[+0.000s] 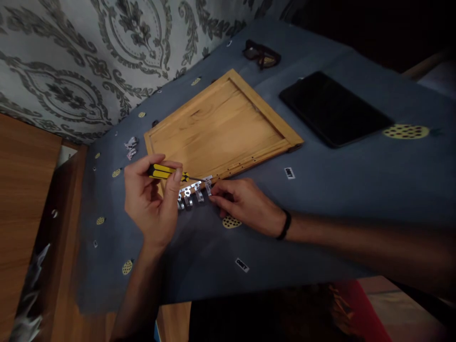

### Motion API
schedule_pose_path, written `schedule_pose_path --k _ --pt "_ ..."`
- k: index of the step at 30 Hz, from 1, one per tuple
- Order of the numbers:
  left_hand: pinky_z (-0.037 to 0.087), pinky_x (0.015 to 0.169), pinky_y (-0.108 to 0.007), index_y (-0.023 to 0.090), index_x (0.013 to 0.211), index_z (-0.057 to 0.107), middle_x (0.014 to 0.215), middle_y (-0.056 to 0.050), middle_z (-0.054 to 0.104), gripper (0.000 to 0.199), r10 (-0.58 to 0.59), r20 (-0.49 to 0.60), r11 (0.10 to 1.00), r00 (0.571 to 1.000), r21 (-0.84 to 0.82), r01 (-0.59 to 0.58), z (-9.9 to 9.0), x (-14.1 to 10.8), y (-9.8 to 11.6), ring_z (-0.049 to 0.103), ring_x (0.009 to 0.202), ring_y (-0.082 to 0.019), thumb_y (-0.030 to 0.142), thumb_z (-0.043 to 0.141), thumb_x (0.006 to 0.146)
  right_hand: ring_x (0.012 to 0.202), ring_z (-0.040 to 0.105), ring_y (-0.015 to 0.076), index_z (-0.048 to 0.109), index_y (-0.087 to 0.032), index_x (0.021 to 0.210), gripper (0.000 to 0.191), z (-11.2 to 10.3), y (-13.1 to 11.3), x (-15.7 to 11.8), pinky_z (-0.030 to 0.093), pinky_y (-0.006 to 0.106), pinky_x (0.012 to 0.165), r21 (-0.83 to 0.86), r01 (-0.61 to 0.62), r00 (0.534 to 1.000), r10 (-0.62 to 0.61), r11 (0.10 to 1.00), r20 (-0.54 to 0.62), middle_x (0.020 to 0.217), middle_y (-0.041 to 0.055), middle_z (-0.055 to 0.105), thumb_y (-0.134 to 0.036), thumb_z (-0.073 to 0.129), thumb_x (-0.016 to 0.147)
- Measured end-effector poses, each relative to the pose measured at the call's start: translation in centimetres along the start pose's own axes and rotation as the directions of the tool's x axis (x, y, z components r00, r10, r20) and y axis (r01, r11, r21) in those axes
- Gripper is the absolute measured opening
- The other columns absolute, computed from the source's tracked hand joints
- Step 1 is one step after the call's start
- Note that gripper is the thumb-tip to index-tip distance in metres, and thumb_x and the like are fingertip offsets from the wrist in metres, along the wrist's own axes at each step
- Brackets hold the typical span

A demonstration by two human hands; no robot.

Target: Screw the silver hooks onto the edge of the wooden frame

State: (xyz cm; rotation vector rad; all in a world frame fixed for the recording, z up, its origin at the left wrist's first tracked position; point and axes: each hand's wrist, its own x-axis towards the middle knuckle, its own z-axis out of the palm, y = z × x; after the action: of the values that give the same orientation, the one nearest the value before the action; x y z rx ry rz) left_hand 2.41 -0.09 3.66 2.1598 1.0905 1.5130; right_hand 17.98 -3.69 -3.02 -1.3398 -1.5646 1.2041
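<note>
My left hand is closed around the yellow and black handle of a screwdriver. The shaft points right, its tip at a metal hinge on the near edge of a wooden cabinet door. With thumb and fingers, my right hand pinches the outer end of that same hinge. Several similar metal hinges sit in a row to its left along the edge, partly hidden by my left hand. Small dark holes run along the edge to the right of the hinges.
A loose pile of metal pieces lies left of the door. Sunglasses rest at the back, and a black tablet lies to the right. The blue tablecloth has pineapple prints; a patterned wall stands behind.
</note>
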Motion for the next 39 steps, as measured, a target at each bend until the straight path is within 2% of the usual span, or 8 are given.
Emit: schedule_pose_path --k 7,18,29,35,39 --pt "0.059 0.078 -0.031 0.025 0.112 0.059 0.094 0.0 0.068 0.023 -0.02 0.028 1.0 0.999 0.009 0.019 -0.04 -0.48 -0.83 0.072 0.086 -0.015 0.025 0.07 0.091 0.05 0.064 0.0091 0.064 -0.018 0.078 0.014 -0.06 -0.22 0.02 0.043 0.02 0.055 0.02 -0.031 0.999 0.03 0.999 0.018 0.053 -0.0049 0.066 -0.014 0.062 0.091" --pt "0.06 0.076 -0.029 0.024 0.112 0.057 0.094 0.0 0.068 0.023 -0.043 0.058 0.998 0.997 0.042 0.041 -0.01 -0.6 -0.88 0.072 0.086 -0.015 0.027 0.069 0.092 0.05 0.062 0.0095 0.064 -0.018 0.078 0.014 -0.17 -0.45 0.04 0.041 0.021 0.055 0.006 -0.057 0.998 0.057 0.998 0.024 0.053 -0.0041 0.066 -0.012 0.062 0.09" --pt "0.059 0.074 -0.027 0.026 0.106 0.06 0.093 0.002 0.066 0.02 0.011 0.099 0.997 0.995 0.075 -0.019 -0.33 -0.22 -0.99 0.07 0.084 -0.013 0.026 0.072 0.09 0.05 0.063 0.0096 0.064 -0.018 0.078 0.014 -0.15 -0.46 -0.03 0.043 0.021 0.056 0.01 -0.042 0.999 0.041 0.999 0.023 0.053 -0.0044 0.066 -0.013 0.063 0.091" --pt "0.056 0.069 -0.023 0.026 0.108 0.064 0.098 0.002 0.065 0.023 0.044 0.107 0.985 0.993 0.163 -0.061 -0.46 -0.01 -0.62 0.066 0.082 -0.011 0.025 0.074 0.087 0.051 0.064 0.0095 0.063 -0.019 0.077 0.015 -0.13 -0.33 -0.06 0.044 0.021 0.057 0.013 -0.023 1.0 0.023 1.0 0.018 0.053 -0.005 0.066 -0.014 0.062 0.091" --pt "0.056 0.068 -0.023 0.026 0.11 0.066 0.098 0.002 0.068 0.024 0.062 0.114 0.972 0.992 0.218 -0.086 -0.62 0.09 -0.2 0.068 0.08 -0.012 0.024 0.073 0.088 0.053 0.064 0.0106 0.063 -0.019 0.077 0.015 -0.2 -0.53 -0.06 0.043 0.022 0.059 0.013 -0.063 0.998 0.063 0.998 0.028 0.054 -0.0041 0.067 -0.015 0.063 0.092"
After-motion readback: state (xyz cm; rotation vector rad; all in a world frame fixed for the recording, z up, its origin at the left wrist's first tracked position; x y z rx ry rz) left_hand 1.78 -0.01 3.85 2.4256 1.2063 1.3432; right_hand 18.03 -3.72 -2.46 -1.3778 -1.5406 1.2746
